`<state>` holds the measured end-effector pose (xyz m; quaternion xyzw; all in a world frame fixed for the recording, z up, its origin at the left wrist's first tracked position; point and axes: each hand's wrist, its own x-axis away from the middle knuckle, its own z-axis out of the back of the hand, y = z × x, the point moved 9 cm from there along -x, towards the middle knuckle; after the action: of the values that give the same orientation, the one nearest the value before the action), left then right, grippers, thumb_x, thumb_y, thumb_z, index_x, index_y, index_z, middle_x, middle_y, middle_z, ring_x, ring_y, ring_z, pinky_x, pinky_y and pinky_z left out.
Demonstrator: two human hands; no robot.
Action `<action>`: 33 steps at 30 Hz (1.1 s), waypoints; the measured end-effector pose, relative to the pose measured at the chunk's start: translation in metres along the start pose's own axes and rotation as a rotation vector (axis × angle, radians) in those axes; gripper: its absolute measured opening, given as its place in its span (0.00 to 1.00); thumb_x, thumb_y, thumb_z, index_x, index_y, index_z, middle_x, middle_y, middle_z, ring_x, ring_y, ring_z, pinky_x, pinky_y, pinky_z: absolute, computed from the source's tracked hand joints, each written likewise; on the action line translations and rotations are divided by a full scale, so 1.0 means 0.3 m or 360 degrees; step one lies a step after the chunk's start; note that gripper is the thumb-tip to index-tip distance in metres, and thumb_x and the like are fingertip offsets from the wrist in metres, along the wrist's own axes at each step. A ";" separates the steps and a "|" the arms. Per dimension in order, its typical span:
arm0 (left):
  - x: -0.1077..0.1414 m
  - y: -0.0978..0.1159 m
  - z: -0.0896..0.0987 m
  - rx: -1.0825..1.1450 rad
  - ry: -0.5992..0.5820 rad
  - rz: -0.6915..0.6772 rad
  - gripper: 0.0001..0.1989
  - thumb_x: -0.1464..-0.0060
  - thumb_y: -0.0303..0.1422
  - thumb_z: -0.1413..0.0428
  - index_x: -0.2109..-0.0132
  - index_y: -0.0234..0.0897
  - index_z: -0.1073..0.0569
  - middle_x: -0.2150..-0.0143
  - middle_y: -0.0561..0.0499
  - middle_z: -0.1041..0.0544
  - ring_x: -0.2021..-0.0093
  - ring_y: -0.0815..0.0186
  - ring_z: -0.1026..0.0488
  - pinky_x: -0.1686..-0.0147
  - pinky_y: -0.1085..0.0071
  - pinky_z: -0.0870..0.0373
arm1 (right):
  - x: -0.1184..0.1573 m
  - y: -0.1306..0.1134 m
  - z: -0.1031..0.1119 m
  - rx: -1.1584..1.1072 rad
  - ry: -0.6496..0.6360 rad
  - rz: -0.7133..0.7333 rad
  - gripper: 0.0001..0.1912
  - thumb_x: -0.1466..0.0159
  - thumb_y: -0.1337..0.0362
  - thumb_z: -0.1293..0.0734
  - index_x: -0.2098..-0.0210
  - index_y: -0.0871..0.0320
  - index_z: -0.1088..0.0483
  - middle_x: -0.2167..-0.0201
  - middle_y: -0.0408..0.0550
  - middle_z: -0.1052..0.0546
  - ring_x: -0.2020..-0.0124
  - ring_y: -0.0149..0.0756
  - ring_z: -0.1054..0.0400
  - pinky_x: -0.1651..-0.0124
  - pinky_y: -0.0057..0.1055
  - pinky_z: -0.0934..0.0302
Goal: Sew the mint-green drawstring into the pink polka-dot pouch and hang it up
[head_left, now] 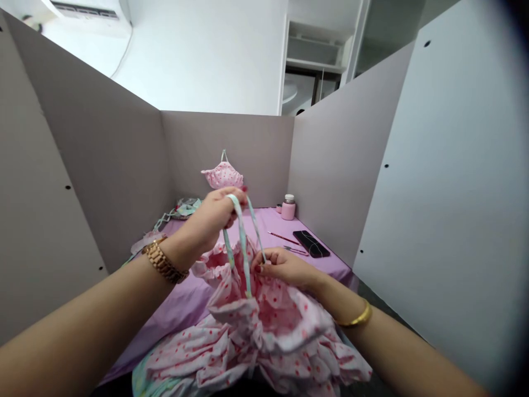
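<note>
A pink garment with red dots lies bunched in front of me, its gathered edges puffed open. Pale green fabric straps rise from it. My left hand, wearing a gold watch at the wrist, is closed round the straps and holds them up above the garment. Lower and to the right, my right hand pinches a strap close to where it meets the gathered pink cloth. Some of its fingers are hidden by the fabric.
Grey panels enclose a table with a purple cloth. A small dotted pink piece hangs on the back panel. A phone, a red pencil, a pink jar and, at left, green fabric scraps lie around.
</note>
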<state>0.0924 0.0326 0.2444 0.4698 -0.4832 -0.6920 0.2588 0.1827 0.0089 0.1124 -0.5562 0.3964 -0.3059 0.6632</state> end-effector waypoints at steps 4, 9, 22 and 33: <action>0.000 -0.014 0.025 0.0121 0.0021 0.0107 0.10 0.47 0.31 0.50 0.76 0.35 0.37 0.81 0.58 0.42 0.85 0.78 0.51 0.87 0.80 0.55 | 0.007 0.036 0.009 -0.0086 -0.0110 -0.0048 0.19 0.49 0.54 0.28 0.68 0.64 0.30 0.78 0.44 0.28 0.77 0.27 0.36 0.71 0.24 0.44; 0.016 -0.044 -0.002 0.0151 -0.0105 0.0270 0.09 0.46 0.30 0.52 0.74 0.34 0.35 0.79 0.58 0.42 0.86 0.80 0.54 0.88 0.81 0.58 | 0.010 0.027 0.032 -0.0167 -0.0052 0.0038 0.20 0.48 0.52 0.30 0.67 0.64 0.31 0.78 0.45 0.29 0.76 0.29 0.35 0.69 0.27 0.41; 0.065 -0.077 -0.036 -0.0212 -0.0172 0.0310 0.10 0.49 0.34 0.47 0.74 0.34 0.33 0.81 0.58 0.39 0.86 0.79 0.52 0.86 0.80 0.58 | -0.102 -0.053 -0.107 0.0380 -0.0072 0.0081 0.08 0.44 0.62 0.34 0.70 0.62 0.28 0.73 0.43 0.29 0.70 0.31 0.36 0.64 0.28 0.41; 0.032 -0.121 0.050 -0.0194 0.0137 0.0111 0.10 0.51 0.32 0.49 0.78 0.36 0.39 0.82 0.58 0.40 0.84 0.76 0.45 0.85 0.79 0.51 | -0.136 -0.179 -0.113 -0.0043 0.0307 0.0120 0.14 0.47 0.62 0.31 0.67 0.59 0.39 0.78 0.39 0.32 0.78 0.26 0.37 0.73 0.24 0.44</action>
<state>0.0783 0.0456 0.2088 0.4652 -0.4448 -0.6898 0.3314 0.1349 0.0162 0.1704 -0.5178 0.4832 -0.3275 0.6254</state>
